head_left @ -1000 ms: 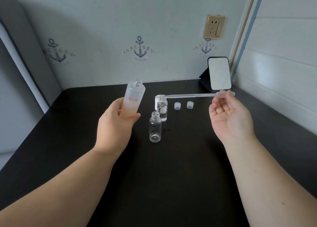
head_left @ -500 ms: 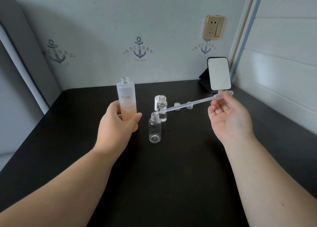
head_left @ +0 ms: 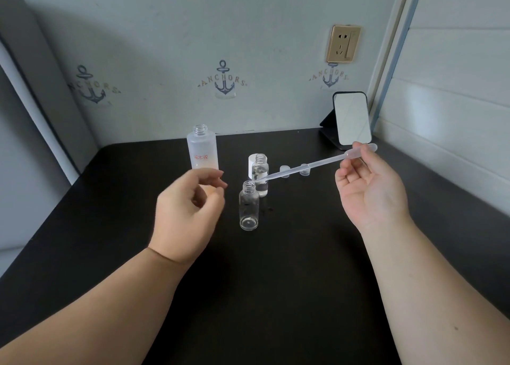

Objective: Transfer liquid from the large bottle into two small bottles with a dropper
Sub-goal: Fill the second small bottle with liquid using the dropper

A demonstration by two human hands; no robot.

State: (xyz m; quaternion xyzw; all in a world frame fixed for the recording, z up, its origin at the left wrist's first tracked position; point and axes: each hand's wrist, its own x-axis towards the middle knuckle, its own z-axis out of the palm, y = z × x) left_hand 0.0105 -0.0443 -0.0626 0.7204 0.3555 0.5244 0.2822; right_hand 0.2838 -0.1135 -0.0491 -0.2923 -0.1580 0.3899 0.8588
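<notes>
Dropper (head_left: 317, 164), pinched at its bulb by the right hand (head_left: 369, 188), tips at the near small bottle (head_left: 249, 206); a slanted squeeze could spill; left hand (head_left: 190, 213) loosely curled, empty

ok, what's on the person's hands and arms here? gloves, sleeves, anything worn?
Nothing worn that shows. The left hand and right hand are bare: no gloves, rings or watch. Both forearms are bare as far as the frame's lower edge, with no sleeve or cuff in view. No bands, tape or markers on either wrist. Upper arms are out of frame, so any sleeve higher up cannot be told.
</notes>
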